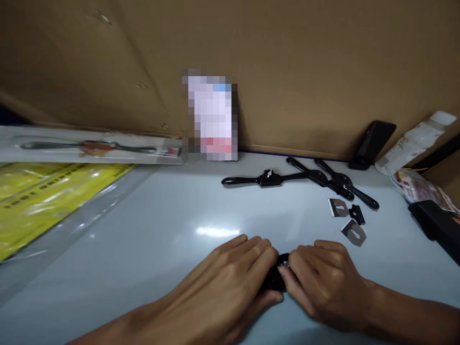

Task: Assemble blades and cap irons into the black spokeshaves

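A black spokeshave [275, 277] is low in the middle, mostly covered by my hands. My left hand [239, 273] is closed around its left side, thumb below. The fingers of my right hand [323, 278] are curled on its right side, with the thumb and forefinger by a small silver screw [284, 263]. Beyond the hands lie three more black spokeshave bodies, one on the left [270, 178] and two crossing on the right. Two steel blades, a nearer one [355, 234] and a farther one [338, 208], lie by a small black cap plate [357, 214].
A packaged spokeshave [97, 147] and a yellow-printed plastic bag [46, 201] lie at left. A cardboard wall [287, 72] stands behind, with a blurred-out upright item [215, 115] against it. At right are a black object [373, 144], a plastic bottle [417, 141] and another black object [434, 227].
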Tool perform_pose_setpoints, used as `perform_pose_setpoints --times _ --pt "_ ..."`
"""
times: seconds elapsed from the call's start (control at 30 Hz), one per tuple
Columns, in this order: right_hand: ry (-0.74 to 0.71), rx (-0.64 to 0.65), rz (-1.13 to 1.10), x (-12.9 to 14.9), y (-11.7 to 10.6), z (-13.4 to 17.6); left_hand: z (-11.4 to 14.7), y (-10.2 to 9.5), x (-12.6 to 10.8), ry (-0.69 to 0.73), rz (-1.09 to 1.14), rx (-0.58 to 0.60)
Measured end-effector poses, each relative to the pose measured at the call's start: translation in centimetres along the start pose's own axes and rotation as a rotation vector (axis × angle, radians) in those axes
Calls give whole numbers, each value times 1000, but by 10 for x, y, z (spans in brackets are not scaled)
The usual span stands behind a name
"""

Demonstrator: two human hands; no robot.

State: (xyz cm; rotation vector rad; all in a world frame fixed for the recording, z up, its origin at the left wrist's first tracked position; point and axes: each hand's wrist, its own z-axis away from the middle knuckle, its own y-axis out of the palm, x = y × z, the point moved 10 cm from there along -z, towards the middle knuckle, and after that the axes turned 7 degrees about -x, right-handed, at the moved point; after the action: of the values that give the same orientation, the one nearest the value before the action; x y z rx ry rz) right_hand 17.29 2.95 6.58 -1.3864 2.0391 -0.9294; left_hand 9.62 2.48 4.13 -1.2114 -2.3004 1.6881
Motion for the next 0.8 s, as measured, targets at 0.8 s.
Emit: perform_pose_setpoints --times 0.8 --pt "141 -175 56 -43 -51 -12 3 2 1 31 -29 2"
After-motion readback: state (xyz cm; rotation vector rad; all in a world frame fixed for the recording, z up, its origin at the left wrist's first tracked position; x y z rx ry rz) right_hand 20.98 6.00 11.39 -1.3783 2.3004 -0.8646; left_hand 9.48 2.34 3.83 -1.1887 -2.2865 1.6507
